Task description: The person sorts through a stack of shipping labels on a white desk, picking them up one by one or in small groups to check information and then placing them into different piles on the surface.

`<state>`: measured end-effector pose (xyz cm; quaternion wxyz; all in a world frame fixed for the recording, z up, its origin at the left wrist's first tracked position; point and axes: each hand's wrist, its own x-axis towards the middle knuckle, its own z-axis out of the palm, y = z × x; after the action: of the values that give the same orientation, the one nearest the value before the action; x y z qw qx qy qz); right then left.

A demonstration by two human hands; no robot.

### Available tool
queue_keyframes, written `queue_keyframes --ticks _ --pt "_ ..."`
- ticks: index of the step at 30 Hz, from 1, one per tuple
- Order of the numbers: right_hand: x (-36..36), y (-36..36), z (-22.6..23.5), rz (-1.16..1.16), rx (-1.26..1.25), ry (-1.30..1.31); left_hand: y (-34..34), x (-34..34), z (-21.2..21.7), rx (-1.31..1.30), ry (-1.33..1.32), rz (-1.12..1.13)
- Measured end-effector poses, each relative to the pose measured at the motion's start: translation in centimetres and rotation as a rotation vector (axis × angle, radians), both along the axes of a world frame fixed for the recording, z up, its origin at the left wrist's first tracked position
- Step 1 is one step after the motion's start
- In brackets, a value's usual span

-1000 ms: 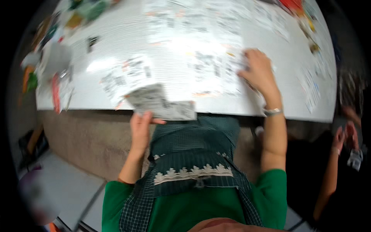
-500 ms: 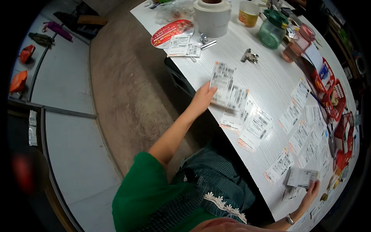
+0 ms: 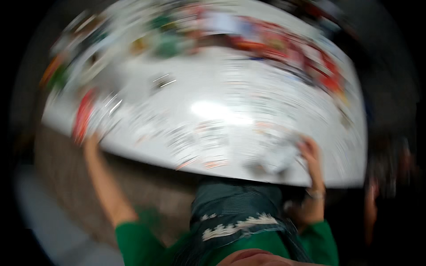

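Reaching to the white worktop [image 3: 266, 102] edge, the left hand [image 3: 91, 141] touches blurred paper slips [image 3: 111, 116]; the right hand [image 3: 309, 148] clasps a pale paper bundle [image 3: 279, 156]; left grip unclear.

Table [image 3: 230, 88] spans the view ahead, papers scattered on it. Left hand [image 3: 91, 141] sits at the near edge around nine o'clock, touching papers there. Right hand [image 3: 309, 148] is at four o'clock, on a paper stack [image 3: 277, 155] just left of it. Clutter [image 3: 248, 35] lines the far edge at twelve o'clock.

Single head-worn fisheye view, downward and forward over the white table [image 3: 266, 111], motion-blurred.
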<state>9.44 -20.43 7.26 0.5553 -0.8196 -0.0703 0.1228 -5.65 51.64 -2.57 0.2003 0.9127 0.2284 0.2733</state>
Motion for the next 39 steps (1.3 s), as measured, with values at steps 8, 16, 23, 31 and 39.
queue_keyframes --ticks 8,16,23,31,39 --pt "1.5 -3.5 -0.9 0.198 0.062 -0.017 -4.8 1.4 -2.1 -0.003 0.214 0.387" --pt "-0.5 -3.0 -1.9 0.139 0.052 0.043 -6.9 -0.5 -1.8 -0.13 0.084 0.383" --pt "-2.3 -6.1 -2.9 0.053 0.126 0.041 -18.2 -1.5 3.8 -0.374 -0.29 0.298" --pt "-4.4 -3.4 -1.8 0.244 0.344 0.02 -30.3 -1.8 5.5 -1.087 -0.417 0.123" --pt "-7.8 0.3 2.4 0.472 0.333 -0.085 -49.7 3.1 3.1 -1.747 -0.095 -0.398"
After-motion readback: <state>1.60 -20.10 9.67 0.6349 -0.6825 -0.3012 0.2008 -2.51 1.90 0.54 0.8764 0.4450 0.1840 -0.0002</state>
